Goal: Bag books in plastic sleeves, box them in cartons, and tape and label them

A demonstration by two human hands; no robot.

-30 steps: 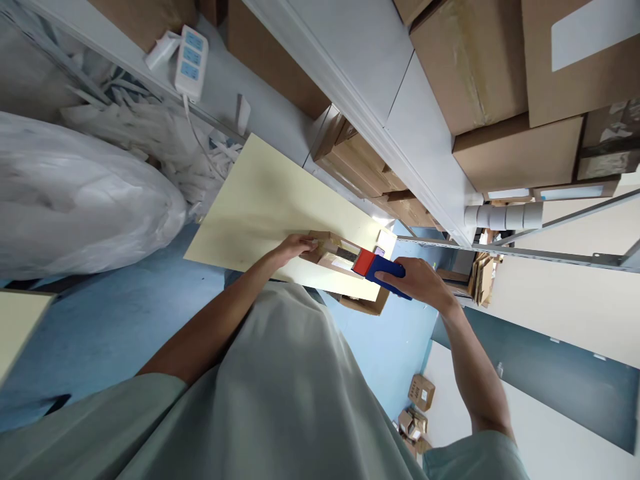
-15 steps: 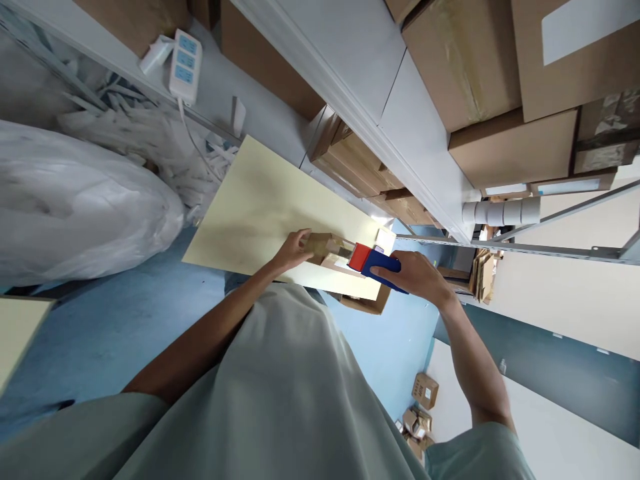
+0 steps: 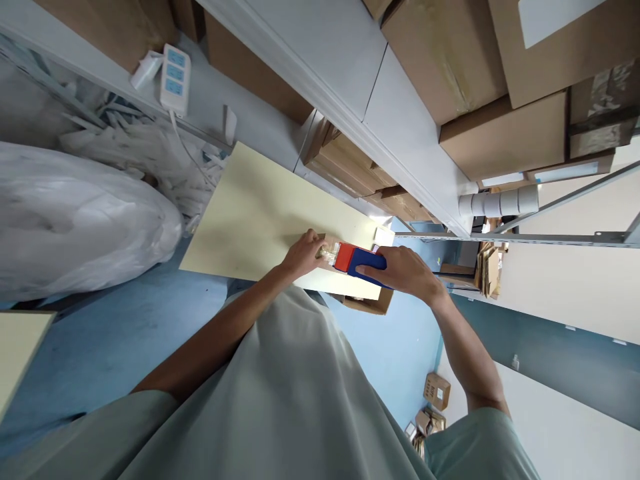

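Observation:
My right hand (image 3: 403,272) is closed round a red and blue tape dispenser (image 3: 356,259) and holds it against a small cardboard box (image 3: 327,245) on the pale yellow table (image 3: 250,207). My left hand (image 3: 303,253) grips the box's left end, fingers curled over it. The two hands almost meet over the box, which they mostly hide.
A grey shelf unit (image 3: 380,113) loaded with cardboard boxes (image 3: 500,127) runs beside the table. A white power strip (image 3: 175,79) lies on the shelf. A large white plastic bag (image 3: 75,213) sits left. More small boxes (image 3: 436,390) lie on the blue floor.
My right hand has drawn the tape dispenser leftward along the box toward my left hand. The box is now largely covered by both hands.

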